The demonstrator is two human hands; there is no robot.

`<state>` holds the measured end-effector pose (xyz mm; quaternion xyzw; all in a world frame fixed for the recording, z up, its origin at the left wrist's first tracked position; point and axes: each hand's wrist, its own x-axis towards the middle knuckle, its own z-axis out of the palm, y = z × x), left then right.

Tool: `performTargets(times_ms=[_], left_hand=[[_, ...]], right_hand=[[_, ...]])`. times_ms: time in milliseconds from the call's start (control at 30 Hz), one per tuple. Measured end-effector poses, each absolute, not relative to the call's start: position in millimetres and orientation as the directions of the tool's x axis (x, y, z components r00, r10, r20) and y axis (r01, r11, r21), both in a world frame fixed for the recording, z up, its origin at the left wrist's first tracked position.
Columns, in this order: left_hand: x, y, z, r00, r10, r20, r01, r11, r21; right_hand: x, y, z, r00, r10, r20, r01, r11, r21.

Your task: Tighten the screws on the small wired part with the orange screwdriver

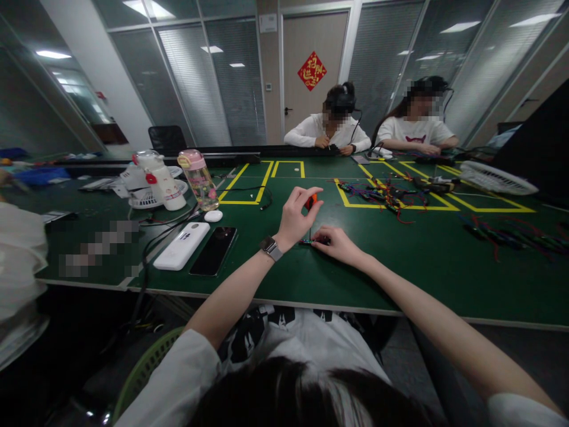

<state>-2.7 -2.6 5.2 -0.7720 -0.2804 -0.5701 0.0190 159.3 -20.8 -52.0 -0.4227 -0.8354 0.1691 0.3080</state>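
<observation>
My left hand (294, 214), with a watch on its wrist, is raised over the table with thumb and fingers curled around the orange-and-black handle of a screwdriver (313, 200). Its thin dark shaft runs straight down to a small circuit board (306, 241) on the green tabletop. Low on the table, my right hand (336, 244) pinches the right end of that board, and its fingers hide part of it. Whether the tip sits in a screw is too small to make out.
Left of my hands lie a black phone (214, 251), a white power bank (182, 246) and a white earbud case (213, 216). Behind them stand a pink-lidded bottle (198, 181) and a white jug (162, 181). Tangled wired boards (386, 194) lie right. Two people sit opposite.
</observation>
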Motion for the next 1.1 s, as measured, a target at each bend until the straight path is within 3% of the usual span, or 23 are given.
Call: performTargets(times_ms=[300, 867, 1100], left_hand=[[-3.1, -5.0, 5.3, 0.241, 0.4, 0.884, 0.405, -0.869, 0.283], [-3.2, -0.7, 7.4, 0.155, 0.425, 0.892, 0.426, -0.843, 0.328], [-3.3, -1.2, 4.6, 0.141, 0.392, 0.909, 0.455, -0.841, 0.292]], right_hand=[[159.1, -20.0, -52.5, -0.463, 0.806, 0.369, 0.609, 0.591, -0.528], [160.2, -18.7, -54.1, -0.451, 0.809, 0.375, 0.605, 0.587, -0.538], [160.3, -19.2, -52.9, -0.461, 0.807, 0.37, 0.602, 0.59, -0.538]])
